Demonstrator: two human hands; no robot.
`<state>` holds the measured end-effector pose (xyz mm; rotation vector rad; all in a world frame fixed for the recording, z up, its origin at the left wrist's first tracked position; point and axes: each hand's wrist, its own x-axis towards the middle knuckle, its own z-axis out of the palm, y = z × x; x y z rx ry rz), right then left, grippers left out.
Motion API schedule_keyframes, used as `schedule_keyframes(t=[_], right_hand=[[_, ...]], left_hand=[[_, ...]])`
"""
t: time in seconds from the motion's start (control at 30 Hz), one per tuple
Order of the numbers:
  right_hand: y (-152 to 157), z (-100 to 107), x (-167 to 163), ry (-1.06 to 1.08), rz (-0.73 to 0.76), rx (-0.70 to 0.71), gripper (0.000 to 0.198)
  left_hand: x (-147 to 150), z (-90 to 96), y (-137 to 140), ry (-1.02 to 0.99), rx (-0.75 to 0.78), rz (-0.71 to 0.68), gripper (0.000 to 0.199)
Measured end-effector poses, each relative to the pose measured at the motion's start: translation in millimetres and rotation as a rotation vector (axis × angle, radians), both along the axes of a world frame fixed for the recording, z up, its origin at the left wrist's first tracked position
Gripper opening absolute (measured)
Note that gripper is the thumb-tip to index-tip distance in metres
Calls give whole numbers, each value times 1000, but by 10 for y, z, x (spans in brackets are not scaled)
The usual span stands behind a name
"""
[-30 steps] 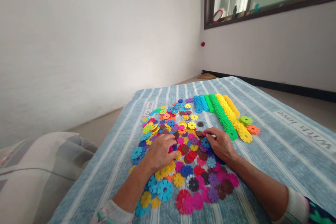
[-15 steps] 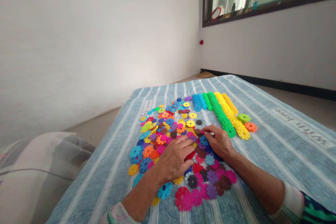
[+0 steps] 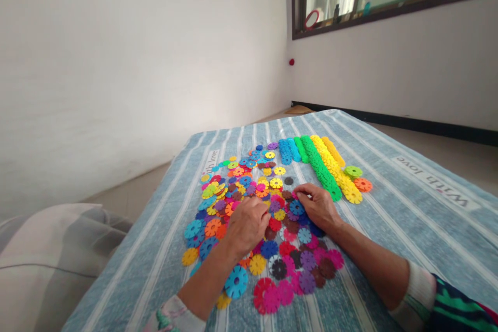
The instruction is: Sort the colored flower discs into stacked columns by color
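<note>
Striped cloth [image 3: 389, 218], discs [image 3: 264, 250] under left hand [image 3: 247, 225]

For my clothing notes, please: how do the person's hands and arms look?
The left hand and right hand wear no gloves. The left sleeve is pale with green patches; the right sleeve is dark blue with green patterns, ending in a pale cuff.

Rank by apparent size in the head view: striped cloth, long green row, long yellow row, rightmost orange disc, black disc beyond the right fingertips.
1. Striped cloth
2. Long green row and long yellow row: about alike, so unranked
3. Rightmost orange disc
4. Black disc
</note>
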<state>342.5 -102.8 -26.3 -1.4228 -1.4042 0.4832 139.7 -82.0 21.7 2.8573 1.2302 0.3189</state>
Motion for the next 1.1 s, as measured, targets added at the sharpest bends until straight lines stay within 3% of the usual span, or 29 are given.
schedule_keyframes(t=[0.37,0.67,0.8,1.1], right_hand=[[67,5,34,211,-31,-84,24],[82,13,36,381,-6,-142,24],[80,30,33,395,-14,-149,23],[95,26,25,432,-6,-136,21]], left_hand=[[224,15,141,52,-108,102,21],[305,54,369,-21,-354,105,11],[316,37,442,-100,-451,140,16],[140,63,432,-268,-667,157,14]])
